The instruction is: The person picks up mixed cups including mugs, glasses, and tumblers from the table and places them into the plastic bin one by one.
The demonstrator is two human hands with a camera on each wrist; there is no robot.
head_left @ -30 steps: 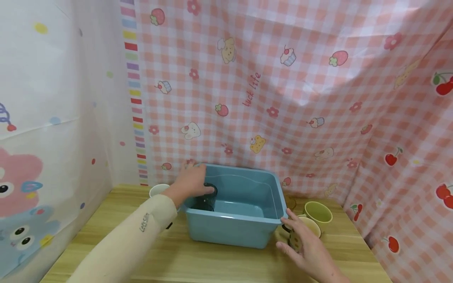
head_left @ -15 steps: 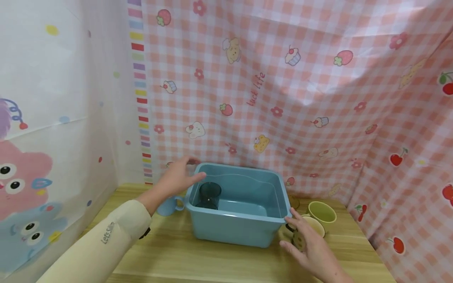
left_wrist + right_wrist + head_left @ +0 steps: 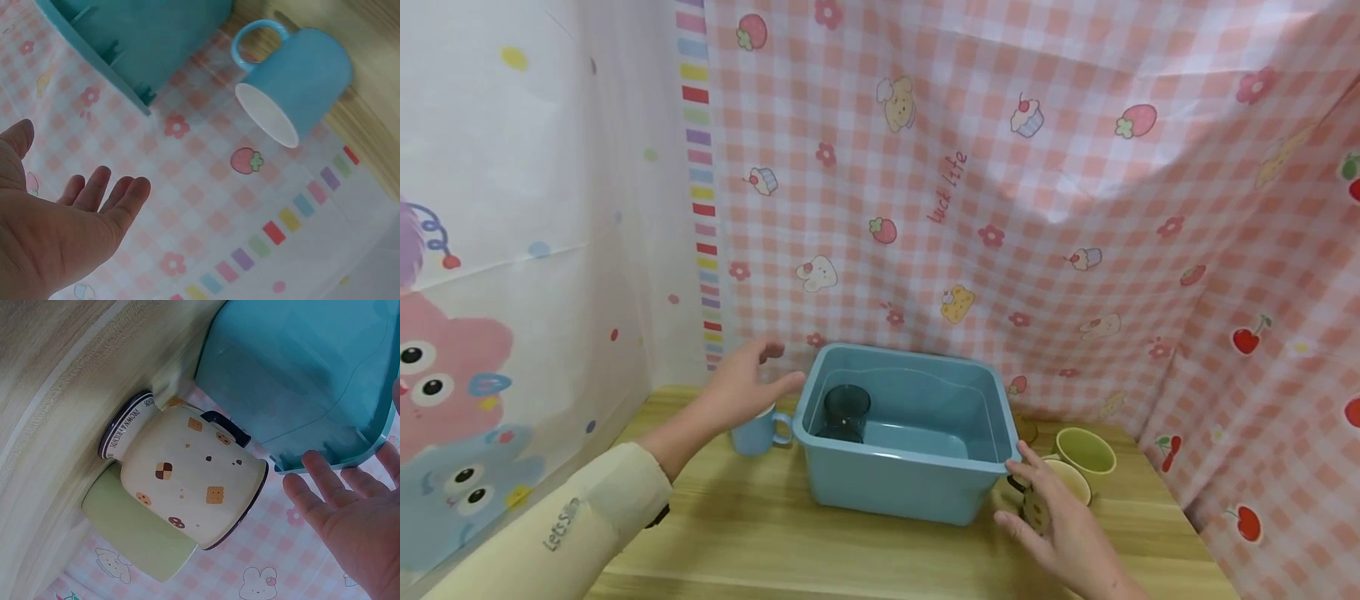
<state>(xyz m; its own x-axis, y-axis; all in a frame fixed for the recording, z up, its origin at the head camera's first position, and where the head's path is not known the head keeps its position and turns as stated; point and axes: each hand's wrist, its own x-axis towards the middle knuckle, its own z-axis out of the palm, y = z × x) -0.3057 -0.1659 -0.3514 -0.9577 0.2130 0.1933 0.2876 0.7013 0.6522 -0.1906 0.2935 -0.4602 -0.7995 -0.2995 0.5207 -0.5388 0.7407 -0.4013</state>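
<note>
A light blue plastic bin [image 3: 895,492] stands on the wooden table. In its left end is a dark tinted glass cup [image 3: 847,402]. My left hand [image 3: 737,392] is in the air left of the bin, holding nothing, its fingers relaxed and apart. Below it a blue mug [image 3: 303,81] with a white inside stands, handle toward the bin. My right hand [image 3: 1063,529] has its fingertips at the bin's right front corner, apparently touching the rim. Beside that hand is a cream mug [image 3: 194,469] with cookie prints and a black handle, partly hidden by the hand in the head view.
A green cup [image 3: 1085,450] stands behind the cream mug at the right. An amber glass [image 3: 1026,429] shows partly behind the bin's right end. A pink checked cloth [image 3: 970,167] hangs close behind the bin, and a white printed cloth [image 3: 550,275] hangs at the left.
My left hand has let go of the dark glass cup inside the bin, then moved out over the rim and left. My right hand stays at the bin's corner.
</note>
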